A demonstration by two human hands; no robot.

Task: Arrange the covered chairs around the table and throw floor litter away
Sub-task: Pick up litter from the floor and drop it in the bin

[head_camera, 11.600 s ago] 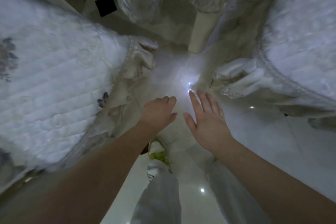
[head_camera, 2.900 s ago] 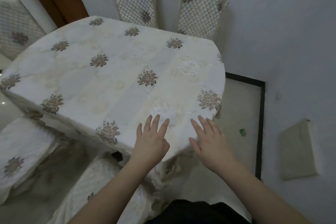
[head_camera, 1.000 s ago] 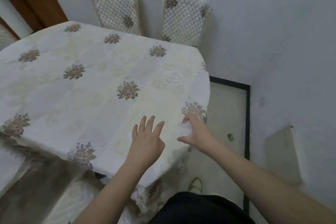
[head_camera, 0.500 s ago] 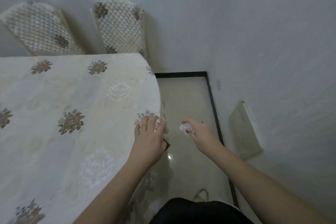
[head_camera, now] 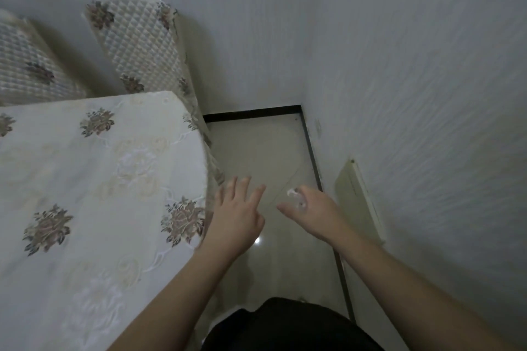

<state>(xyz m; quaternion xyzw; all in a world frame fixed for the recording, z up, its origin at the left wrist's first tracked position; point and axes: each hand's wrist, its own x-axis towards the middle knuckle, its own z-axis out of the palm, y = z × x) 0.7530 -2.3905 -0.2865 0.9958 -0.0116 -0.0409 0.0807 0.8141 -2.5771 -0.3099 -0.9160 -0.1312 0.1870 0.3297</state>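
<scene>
Glossy pale floor tiles (head_camera: 265,151) with a black border strip along textured white walls (head_camera: 413,65), a low cream panel (head_camera: 359,202) leaning at the right wall; on the left a table (head_camera: 85,179) under quilted white cloth with brown flowers, two covered chairs (head_camera: 142,45) standing upright behind it against the wall. Left hand (head_camera: 238,214) just beside the table corner, above the floor, fingers spread and straight, holding nothing. Right hand (head_camera: 313,214) over the tiles, fingers curled around a small white crumpled litter piece (head_camera: 296,199), too crushed for a clear long axis or direction.
</scene>
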